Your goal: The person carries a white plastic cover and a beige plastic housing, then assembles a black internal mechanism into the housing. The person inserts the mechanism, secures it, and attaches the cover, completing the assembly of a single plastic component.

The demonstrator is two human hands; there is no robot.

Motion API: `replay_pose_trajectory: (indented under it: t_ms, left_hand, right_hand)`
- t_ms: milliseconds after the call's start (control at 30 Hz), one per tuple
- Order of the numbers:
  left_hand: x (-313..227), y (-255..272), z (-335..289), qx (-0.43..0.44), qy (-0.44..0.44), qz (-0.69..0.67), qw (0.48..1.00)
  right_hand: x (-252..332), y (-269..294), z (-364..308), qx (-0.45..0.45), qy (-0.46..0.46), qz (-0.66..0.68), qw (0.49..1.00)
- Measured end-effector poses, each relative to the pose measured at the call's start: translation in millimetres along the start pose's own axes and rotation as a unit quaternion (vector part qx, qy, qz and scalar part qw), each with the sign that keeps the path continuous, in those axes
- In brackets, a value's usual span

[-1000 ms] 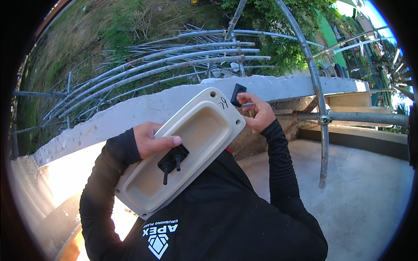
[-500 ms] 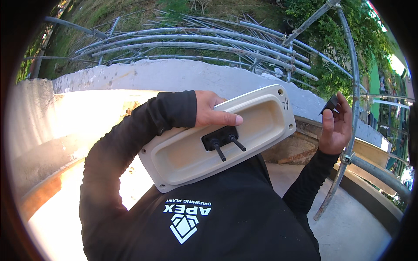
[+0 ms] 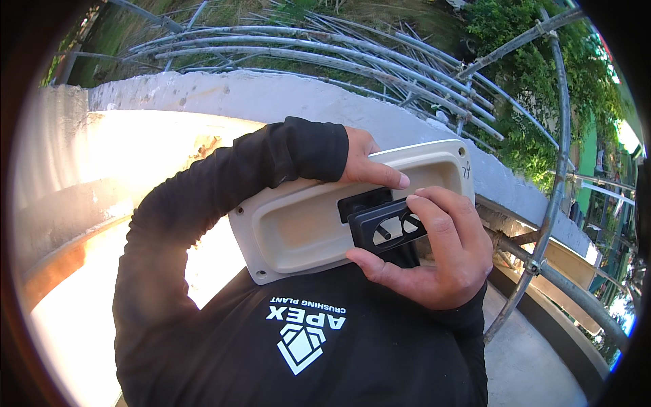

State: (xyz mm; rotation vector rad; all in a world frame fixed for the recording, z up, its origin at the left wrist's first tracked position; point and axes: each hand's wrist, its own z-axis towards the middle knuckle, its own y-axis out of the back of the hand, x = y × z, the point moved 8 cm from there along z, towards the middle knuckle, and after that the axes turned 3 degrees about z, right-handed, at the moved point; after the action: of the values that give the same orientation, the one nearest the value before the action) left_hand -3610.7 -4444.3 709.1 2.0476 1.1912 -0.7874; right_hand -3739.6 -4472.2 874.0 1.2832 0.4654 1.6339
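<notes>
A cream rectangular tray-like housing (image 3: 291,234) with a recessed middle and screw holes at its corners rests tilted against my torso. My left hand (image 3: 369,163) grips its far long rim, thumb lying over into the recess and the other fingers hidden behind. In the recess sits a black plastic fitting (image 3: 347,207); of its posts, one shows through an opening of the piece before it. Between thumb and fingers my right hand (image 3: 441,254) pinches a black plastic frame (image 3: 363,234) with two openings, held over the posts. Whether frame and fitting touch, I cannot tell.
A rough concrete parapet (image 3: 203,95) runs across in front of me, with metal scaffold pipes (image 3: 285,41) beyond it. An upright scaffold pole (image 3: 560,136) stands at the right, clamped to a crossing pipe (image 3: 590,298). Pale concrete floor (image 3: 519,366) lies below.
My right hand has come in from the far right, bringing the black frame over the posts in the housing. The housing and my left hand have shifted slightly right in view.
</notes>
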Motion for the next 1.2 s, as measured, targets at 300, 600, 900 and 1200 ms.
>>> replay_pose_trajectory:
  t_ms: [300,600,900,1200]
  left_hand:
    - [4,6,8,-0.001,-0.045,0.008,0.999]
    - [13,6,7,-0.007,0.026,-0.028,0.999]
    - [8,4,10,0.009,0.026,-0.036,0.999]
    - [2,5,4,-0.02,0.024,-0.029,0.999]
  right_hand:
    - [-31,-34,-11,0.017,-0.075,0.076,0.994]
    - [-53,-40,-15,0.07,-0.066,0.129,0.987]
    - [-55,-24,-4,0.087,0.06,0.131,0.986]
    - [-45,40,-7,-0.046,0.07,0.218,0.972]
